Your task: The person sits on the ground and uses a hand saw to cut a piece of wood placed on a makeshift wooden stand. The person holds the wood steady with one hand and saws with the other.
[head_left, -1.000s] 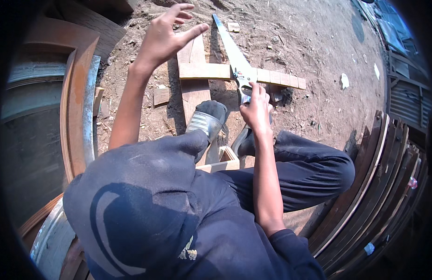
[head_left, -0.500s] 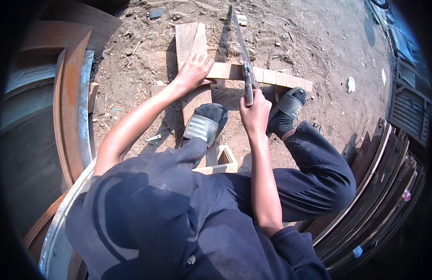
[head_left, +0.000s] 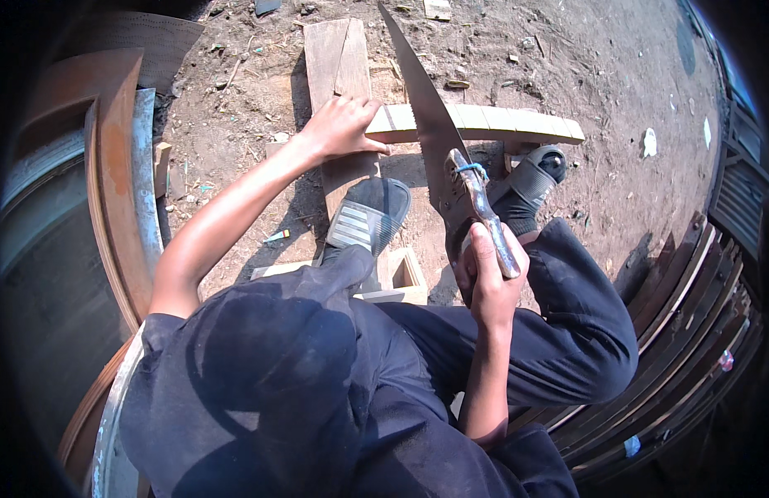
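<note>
My right hand [head_left: 497,270] is closed round the worn handle of a handsaw [head_left: 426,116], with the blade's broad side facing up. The blade points away and crosses over a pale wooden strip [head_left: 517,123] marked with cross lines; whether it touches the wood I cannot tell. My left hand [head_left: 341,130] grips the strip's left end, over a wide plank [head_left: 335,62] on the ground. The strip reaches right from there, its far part above my right foot in a sandal [head_left: 530,178]. My left sandalled foot [head_left: 368,217] stands on the plank.
An open wooden box piece [head_left: 407,278] lies by my left foot. Brown wooden frames [head_left: 110,166] lean at the left. Several dark wooden slats [head_left: 675,332] are stacked at the right. Wood scraps litter the dirt ground [head_left: 604,91].
My right hand has drawn the saw back toward me and to the right, and the blade has turned from edge-on to broadside. My left hand still holds the strip's end.
</note>
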`<state>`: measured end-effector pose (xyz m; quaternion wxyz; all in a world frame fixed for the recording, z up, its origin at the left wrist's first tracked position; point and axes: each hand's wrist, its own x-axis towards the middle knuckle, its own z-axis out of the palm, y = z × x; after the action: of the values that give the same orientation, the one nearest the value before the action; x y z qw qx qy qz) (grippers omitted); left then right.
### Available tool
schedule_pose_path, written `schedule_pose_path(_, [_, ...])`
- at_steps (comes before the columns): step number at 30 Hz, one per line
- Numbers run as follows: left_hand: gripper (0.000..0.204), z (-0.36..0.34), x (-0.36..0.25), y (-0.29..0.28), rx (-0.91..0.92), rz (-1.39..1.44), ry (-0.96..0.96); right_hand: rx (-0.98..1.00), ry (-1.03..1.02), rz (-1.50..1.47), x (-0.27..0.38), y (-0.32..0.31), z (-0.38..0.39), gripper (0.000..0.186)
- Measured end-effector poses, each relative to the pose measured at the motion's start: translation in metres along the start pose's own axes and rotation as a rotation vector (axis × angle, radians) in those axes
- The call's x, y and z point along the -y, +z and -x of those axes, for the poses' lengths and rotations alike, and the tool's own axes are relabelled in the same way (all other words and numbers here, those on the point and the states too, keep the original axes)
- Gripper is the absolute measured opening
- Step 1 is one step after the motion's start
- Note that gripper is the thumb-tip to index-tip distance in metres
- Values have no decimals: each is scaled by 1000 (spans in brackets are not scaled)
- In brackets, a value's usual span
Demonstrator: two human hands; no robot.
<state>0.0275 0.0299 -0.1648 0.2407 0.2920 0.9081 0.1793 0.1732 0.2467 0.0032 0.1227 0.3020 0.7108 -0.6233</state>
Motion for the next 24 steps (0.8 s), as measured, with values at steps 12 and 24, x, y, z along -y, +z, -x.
schedule_pose_path(12, [74, -1, -3, -1, -11, -58, -24, -4, 85, 4, -11, -24, 83, 22])
schedule_pose_path(24, [71, 3, -7, 2, -71, -78, -1, 18, 99, 14, -17, -9, 75, 23])
